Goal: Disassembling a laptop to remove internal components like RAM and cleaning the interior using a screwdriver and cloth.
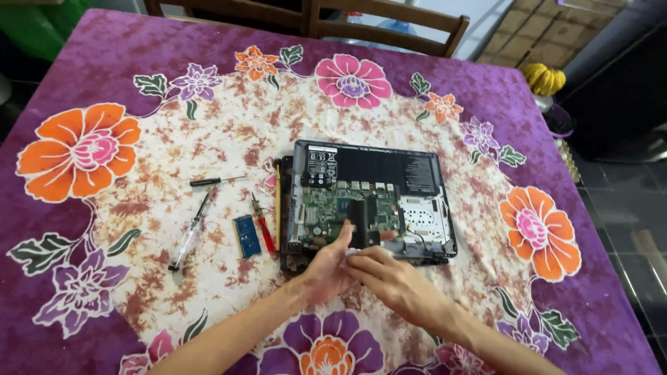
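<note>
**Opened laptop, both hands at the front edge of the board**

Floral cloth in purple, orange and pink covers the table [76, 83]; wooden chair [389, 24] at the far side, dark tiled floor to the right.

Laptop [372, 205] lies bottom-up near the middle w/ base cover off: green circuit board [326, 208] exposed, black battery [375, 170] along the far edge.

Left hand [326, 267] rests at the near edge, fingers together, thumb stretched up onto the board beside a black patch. Right hand [389, 278] meets it from the right, fingertips pinching something small and white at the near edge; can't tell what it is.

Left of the laptop, apart from it: small blue module [246, 236], red-handled screwdriver [263, 226], yellow tool [277, 208] alongside the case, clear-handled screwdriver [186, 239], black-handled screwdriver [212, 181].

Step in hand looks like seating or freeing a small part at the near edge. Next move prob needs a steady pinch and light force; parts there are fine.
</note>
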